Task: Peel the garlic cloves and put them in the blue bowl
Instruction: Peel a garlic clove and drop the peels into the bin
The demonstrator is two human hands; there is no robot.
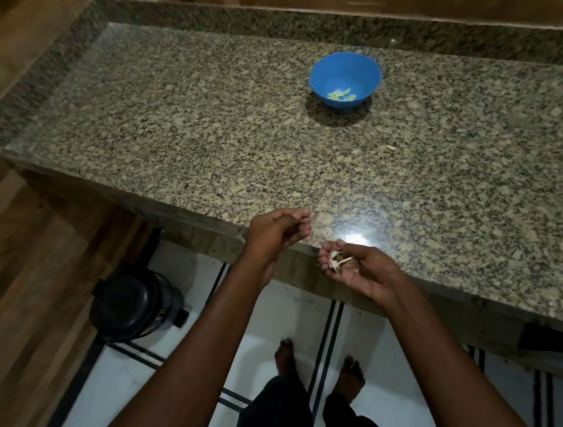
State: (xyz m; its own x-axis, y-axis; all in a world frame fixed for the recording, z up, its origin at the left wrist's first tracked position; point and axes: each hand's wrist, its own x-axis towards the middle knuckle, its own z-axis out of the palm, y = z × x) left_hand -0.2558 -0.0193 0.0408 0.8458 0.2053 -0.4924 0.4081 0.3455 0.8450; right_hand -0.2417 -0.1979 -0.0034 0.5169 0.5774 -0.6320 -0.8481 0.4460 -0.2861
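Your right hand cups a clump of garlic skins at the counter edge, at 5 o'clock from the blue bowl. Your left hand, fingers loosely curled, sits at 9 o'clock of it. Peeled cloves lie in the bowl.

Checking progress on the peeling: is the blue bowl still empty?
Not empty: a few pale peeled cloves lie at the bottom of the blue bowl, which stands upright.

I count one blue bowl far on the counter, about four peeled garlic cloves inside it, two stray bits to its near right, and one clump of papery skins in my right palm.
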